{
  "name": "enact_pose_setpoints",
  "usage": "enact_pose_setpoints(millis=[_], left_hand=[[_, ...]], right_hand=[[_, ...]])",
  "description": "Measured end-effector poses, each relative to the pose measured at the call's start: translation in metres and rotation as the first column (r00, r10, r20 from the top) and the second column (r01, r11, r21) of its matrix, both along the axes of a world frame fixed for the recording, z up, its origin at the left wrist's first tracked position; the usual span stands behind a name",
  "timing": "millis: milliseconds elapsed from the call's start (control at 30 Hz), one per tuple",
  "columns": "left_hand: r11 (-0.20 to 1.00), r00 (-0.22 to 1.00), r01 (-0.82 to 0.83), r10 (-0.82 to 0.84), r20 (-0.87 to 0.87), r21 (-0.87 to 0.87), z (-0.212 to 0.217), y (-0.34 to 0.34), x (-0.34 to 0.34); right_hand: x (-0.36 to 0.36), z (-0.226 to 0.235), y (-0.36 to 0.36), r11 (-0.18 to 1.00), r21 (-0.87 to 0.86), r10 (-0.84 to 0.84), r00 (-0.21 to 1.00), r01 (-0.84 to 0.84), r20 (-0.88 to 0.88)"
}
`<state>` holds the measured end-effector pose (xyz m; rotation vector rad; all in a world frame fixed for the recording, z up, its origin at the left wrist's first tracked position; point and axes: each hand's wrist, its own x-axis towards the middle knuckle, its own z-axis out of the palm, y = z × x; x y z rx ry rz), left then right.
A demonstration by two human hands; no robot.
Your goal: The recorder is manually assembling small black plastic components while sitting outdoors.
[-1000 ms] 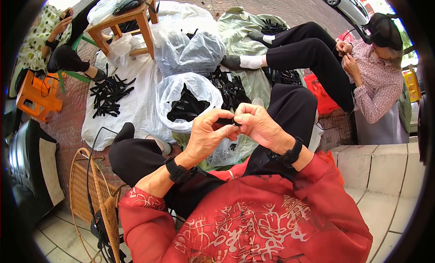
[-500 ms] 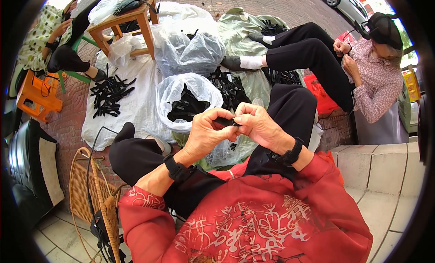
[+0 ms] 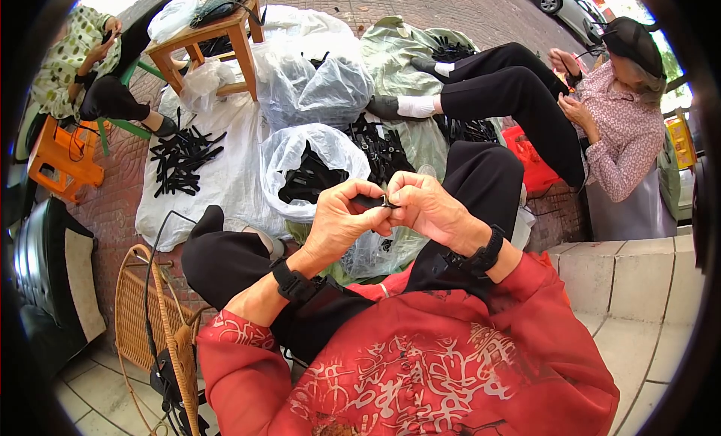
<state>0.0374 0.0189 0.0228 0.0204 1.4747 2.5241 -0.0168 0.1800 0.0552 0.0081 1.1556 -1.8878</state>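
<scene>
My left hand (image 3: 339, 220) pinches a short black strap (image 3: 366, 202) between thumb and fingers in front of my lap. At the strap's right end sits a small, light-edged piece that looks like a buckle (image 3: 386, 201). My right hand (image 3: 435, 212) closes its thumb and fingertips on that same end, touching the left fingertips. Just beyond my hands stands a white plastic-lined container (image 3: 270, 182), filled with black straps (image 3: 309, 177). More black straps with shiny buckles (image 3: 379, 147) lie in a heap to its right.
Another pile of black strips (image 3: 184, 162) lies on a white sheet (image 3: 225, 203) at left. A wooden stool (image 3: 195, 36) and a big clear bag (image 3: 312, 90) stand beyond. People sit at far left and right. A wicker chair (image 3: 176, 338) is near my left, tiled steps (image 3: 638, 278) right.
My hands stay nearly in place, and the small buckle-like end shows more clearly between them. The person at right has raised one hand, moving it apart from the other.
</scene>
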Motion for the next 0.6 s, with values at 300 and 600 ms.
enact_pose_setpoints(millis=[300, 600], left_hand=[[1.0, 1.0, -0.002, 0.003, -0.008, 0.023, -0.001, -0.001, 0.002], [1.0, 1.0, -0.018, 0.018, -0.021, -0.001, 0.0, -0.003, 0.007]], right_hand=[[0.002, 0.011, -0.003, 0.999, 0.052, 0.005, 1.0, -0.004, -0.026], [0.003, 0.011, -0.004, 0.994, 0.107, 0.029, 0.998, -0.023, -0.057]])
